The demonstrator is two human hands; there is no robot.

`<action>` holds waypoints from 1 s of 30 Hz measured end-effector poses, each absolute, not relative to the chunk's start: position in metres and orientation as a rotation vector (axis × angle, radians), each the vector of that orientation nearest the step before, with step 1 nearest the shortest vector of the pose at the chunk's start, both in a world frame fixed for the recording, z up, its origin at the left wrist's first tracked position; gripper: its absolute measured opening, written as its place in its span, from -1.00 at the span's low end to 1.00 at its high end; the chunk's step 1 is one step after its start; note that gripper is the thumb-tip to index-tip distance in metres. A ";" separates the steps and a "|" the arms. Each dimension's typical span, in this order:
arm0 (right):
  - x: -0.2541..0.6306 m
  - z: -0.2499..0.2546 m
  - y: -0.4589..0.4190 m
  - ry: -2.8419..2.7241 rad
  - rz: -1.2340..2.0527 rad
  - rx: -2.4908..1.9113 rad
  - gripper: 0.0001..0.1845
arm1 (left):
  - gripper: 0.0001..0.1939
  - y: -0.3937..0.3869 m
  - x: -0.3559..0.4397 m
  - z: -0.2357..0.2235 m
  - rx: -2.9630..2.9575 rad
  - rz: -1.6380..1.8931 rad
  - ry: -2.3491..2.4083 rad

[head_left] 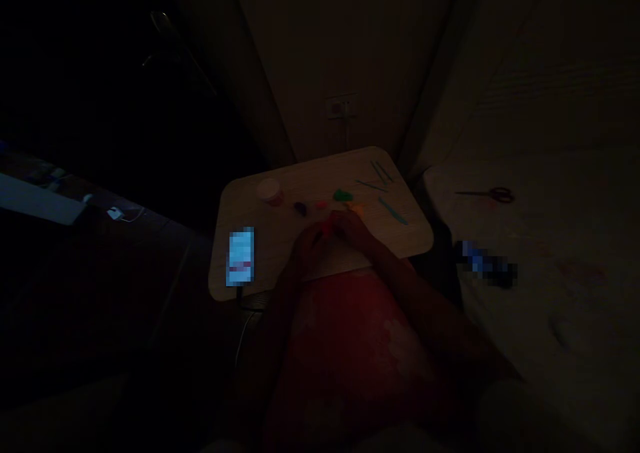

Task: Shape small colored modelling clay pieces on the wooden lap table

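Observation:
The scene is very dark. My left hand [306, 243] and my right hand [353, 229] meet over a small light wooden table [280, 239], fingers closed together round a small red lump [327, 227] that looks like modelling clay. Just beyond the hands lie more small clay pieces: a green one [343, 195], an orange one [357, 207], a red one [320, 205] and a dark one [300, 207].
A lit phone [241, 256] lies at the table's left front. A small pale tub [270, 190] stands at the back left. Thin teal tools [393, 211] lie to the right. Scissors [493, 194] rest on the bed at right. A wall socket [342, 106] is behind.

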State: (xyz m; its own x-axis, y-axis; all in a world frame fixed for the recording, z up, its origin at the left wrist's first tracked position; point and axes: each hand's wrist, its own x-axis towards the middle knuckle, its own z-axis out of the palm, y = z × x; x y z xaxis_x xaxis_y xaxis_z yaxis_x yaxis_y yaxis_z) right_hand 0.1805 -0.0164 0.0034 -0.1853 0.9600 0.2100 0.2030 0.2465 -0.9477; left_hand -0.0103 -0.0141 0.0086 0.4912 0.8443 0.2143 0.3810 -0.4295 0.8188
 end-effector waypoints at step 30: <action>0.180 0.010 -0.028 -2.047 0.720 -1.271 -0.44 | -0.54 -0.016 -0.011 0.010 2.291 0.650 1.249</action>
State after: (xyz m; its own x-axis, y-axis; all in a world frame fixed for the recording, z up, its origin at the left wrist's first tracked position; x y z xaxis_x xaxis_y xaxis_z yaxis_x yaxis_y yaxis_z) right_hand 0.1799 -0.0284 0.0102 -0.3477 0.9126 0.2153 0.5768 0.3892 -0.7182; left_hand -0.0108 -0.0160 0.0099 0.4792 0.8574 0.1878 0.6462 -0.4895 0.5856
